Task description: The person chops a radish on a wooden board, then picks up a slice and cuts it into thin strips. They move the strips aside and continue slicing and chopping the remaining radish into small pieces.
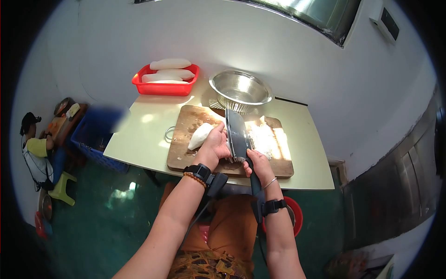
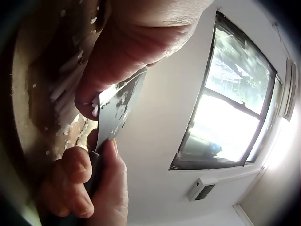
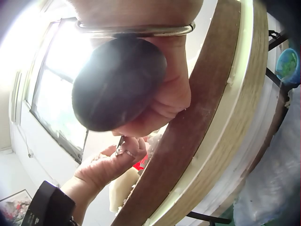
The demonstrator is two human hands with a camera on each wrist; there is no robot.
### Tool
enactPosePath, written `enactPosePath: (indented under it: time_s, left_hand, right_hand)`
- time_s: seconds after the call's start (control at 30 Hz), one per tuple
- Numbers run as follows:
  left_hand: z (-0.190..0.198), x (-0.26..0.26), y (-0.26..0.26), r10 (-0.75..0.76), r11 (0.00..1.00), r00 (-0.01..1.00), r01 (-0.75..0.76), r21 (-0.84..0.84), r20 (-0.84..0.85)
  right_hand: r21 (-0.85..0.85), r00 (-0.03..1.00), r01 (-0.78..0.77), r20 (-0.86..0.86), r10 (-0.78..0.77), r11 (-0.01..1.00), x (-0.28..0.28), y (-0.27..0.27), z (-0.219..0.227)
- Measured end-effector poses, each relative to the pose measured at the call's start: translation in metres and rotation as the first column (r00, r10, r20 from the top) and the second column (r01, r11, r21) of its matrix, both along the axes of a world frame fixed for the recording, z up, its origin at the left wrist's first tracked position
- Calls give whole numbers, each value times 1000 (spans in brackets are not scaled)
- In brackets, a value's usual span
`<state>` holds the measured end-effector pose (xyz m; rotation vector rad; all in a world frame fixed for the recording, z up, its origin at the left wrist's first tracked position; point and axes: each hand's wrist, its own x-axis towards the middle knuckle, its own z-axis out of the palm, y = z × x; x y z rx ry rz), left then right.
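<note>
My right hand (image 1: 260, 166) grips the black handle of a broad kitchen knife (image 1: 238, 135), its dark blade raised on edge over the wooden cutting board (image 1: 181, 160). The left hand (image 1: 216, 146) pinches the blade between thumb and fingers, and white bits cling to its fingertips and to the blade (image 2: 115, 110). Beside that hand, a peeled white tapered vegetable (image 1: 200, 136) lies on the board. Thin white strips (image 2: 68, 89) and crumbs are scattered there too. In the right wrist view, the rounded handle end (image 3: 120, 84) hides much of the right hand.
A red plastic basket (image 1: 166, 88) with several white vegetables stands at the table's back left. Behind the board is a perforated metal colander (image 1: 240, 90). A red basin (image 1: 293, 216) sits below the table. Off left are a blue crate (image 1: 93, 139), a green stool (image 1: 62, 188) and another person (image 1: 37, 153).
</note>
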<state>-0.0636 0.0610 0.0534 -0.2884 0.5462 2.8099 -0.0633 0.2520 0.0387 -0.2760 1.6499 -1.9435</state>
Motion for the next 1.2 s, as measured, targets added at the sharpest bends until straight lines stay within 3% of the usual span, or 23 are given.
enactPosePath:
  time_s: [0.13,0.17,0.4,0.57,0.67,0.77,0.8,0.87,1.03,1.2]
  left_hand:
    - [-5,-12,-4,-21,997,1000,19,80,23]
    - [-3,-12,-2,14,1000,1000,-14,18,23]
    - [-30,-35,-22,-54,996,988,63,62,-147]
    - [-27,-27,-17,32,996,999,-29,84,-33]
    - [-24,-26,-11,118,993,993,-118,-24,5]
    - [-54,-45,-21,96,995,994,-97,-23,-57]
    - [-37,-32,-13,139,990,990,-139,-11,7]
    - [-26,-24,-7,174,984,984,-173,30,-34]
    - [-8,-7,3,210,971,977,-204,-124,36]
    - [-14,-10,6,174,985,984,-174,10,-22]
  right_hand:
    - [-14,1000,-4,20,5,1000,-1,1,1]
    - [-15,1000,-13,12,13,1000,-1,1,1]
    - [-22,1000,-17,5,17,1000,-3,0,-3]
    - [-37,1000,-32,-2,31,999,-4,0,-4]
    - [-31,1000,-21,-8,21,999,-3,1,-5]
    - [-35,1000,-6,-3,6,999,-1,1,-6]
    - [-39,1000,-2,-6,1,999,-2,0,-5]
    - [-28,1000,22,4,-22,999,-4,-2,1]
    - [-40,999,51,4,-51,998,-2,-2,-5]
    - [-62,997,79,7,-79,995,-1,-1,-8]
